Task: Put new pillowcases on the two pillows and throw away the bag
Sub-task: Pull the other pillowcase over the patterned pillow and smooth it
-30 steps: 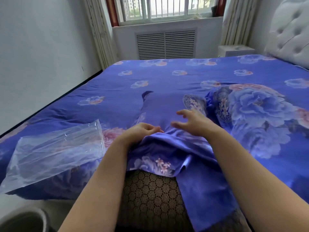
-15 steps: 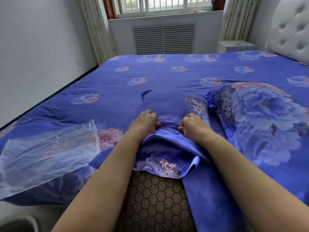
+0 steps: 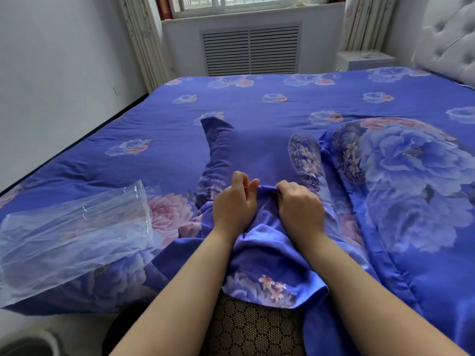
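A bedroom with pale walls, its wide bed (image 3: 159, 140) spread with a blue floral quilt running away to a window and a louvred radiator cover (image 3: 250, 48). Nearest, at the bed's edge, a dark honeycomb-mesh pillow (image 3: 253, 330) juts toward the person, its far part already swallowed by a blue satin pillowcase with pink blossoms (image 3: 267, 265). The case's long axis runs straight away from the body, its closed end lying farther up the bed. Both hands sit side by side on the bunched cloth just beyond the pillow's bare end: the left hand (image 3: 235, 204) has its fingers curled with the thumb raised, seemingly pinching a fold, and the right hand (image 3: 299, 204) grips a gathered ridge of fabric. Neither is plainly nearer. The next pull likely draws the opening back toward the body over the bare mesh. To the left lies a crumpled clear plastic bag (image 3: 74, 232), apart from the hands. To the right rests a second pillow in a large blue peony-print case (image 3: 416, 181), touching the loose fabric but not blocking it.
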Tool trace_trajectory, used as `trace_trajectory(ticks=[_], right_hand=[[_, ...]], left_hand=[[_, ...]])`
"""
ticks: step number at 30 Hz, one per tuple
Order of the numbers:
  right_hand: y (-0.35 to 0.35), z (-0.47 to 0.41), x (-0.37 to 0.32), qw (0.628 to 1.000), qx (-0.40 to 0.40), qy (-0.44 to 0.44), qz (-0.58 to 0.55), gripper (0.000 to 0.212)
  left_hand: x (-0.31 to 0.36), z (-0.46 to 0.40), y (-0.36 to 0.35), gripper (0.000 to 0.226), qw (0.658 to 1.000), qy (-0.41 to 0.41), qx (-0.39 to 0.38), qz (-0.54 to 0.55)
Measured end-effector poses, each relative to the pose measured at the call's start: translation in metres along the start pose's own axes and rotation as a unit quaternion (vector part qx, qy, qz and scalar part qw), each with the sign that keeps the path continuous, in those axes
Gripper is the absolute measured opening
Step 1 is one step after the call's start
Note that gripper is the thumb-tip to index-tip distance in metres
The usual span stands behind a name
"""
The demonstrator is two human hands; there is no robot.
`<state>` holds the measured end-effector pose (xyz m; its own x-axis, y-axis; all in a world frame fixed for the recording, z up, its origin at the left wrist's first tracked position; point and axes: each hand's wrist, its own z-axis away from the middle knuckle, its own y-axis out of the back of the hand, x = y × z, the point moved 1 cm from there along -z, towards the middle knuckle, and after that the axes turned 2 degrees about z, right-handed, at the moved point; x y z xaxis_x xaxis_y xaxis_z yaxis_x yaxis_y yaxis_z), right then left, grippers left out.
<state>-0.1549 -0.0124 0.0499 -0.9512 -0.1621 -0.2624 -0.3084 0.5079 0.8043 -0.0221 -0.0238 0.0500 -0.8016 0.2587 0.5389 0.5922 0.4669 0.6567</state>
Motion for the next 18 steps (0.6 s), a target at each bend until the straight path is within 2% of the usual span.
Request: trace_trajectory(ticks=[2,3,6,7,8,11,13,18], right_hand=[[0.007,0.003,-0.005,0.997,-0.020,-0.025,-0.069,0.016],[0.009,0.002,-0.008,0.990,-0.071,-0.031,-0.119,0.027],[0.010,-0.004,-0.014,0.921,-0.253,-0.081,-0.286,0.048],[0.007,-0.004,-0.013,0.910,-0.273,-0.107,-0.294,0.050],[0.005,-0.005,-0.010,0.915,-0.269,-0.117,-0.276,0.050],[-0.001,-0.008,0.004,0.967,-0.208,-0.097,-0.113,0.044],[-0.004,-0.009,0.011,0.971,-0.204,-0.086,-0.094,0.042],[0.002,0.005,0.013,0.972,-0.176,-0.007,-0.156,0.046]], left_hand=[[-0.005,0.003,-0.001,0.045,0.999,-0.002,0.017,-0.028],[-0.008,0.002,-0.002,0.051,0.999,-0.003,0.024,-0.037],[-0.014,0.001,-0.003,0.055,0.998,-0.018,0.045,-0.040],[-0.014,0.004,-0.003,0.057,0.998,-0.016,0.046,-0.047],[-0.011,0.005,-0.002,0.060,0.999,-0.007,0.029,-0.046],[-0.006,0.011,-0.001,0.065,0.996,0.012,-0.086,-0.014],[-0.005,0.022,0.006,0.065,0.991,-0.007,-0.128,0.041],[-0.024,0.028,0.012,0.052,0.997,0.006,-0.066,0.046]])
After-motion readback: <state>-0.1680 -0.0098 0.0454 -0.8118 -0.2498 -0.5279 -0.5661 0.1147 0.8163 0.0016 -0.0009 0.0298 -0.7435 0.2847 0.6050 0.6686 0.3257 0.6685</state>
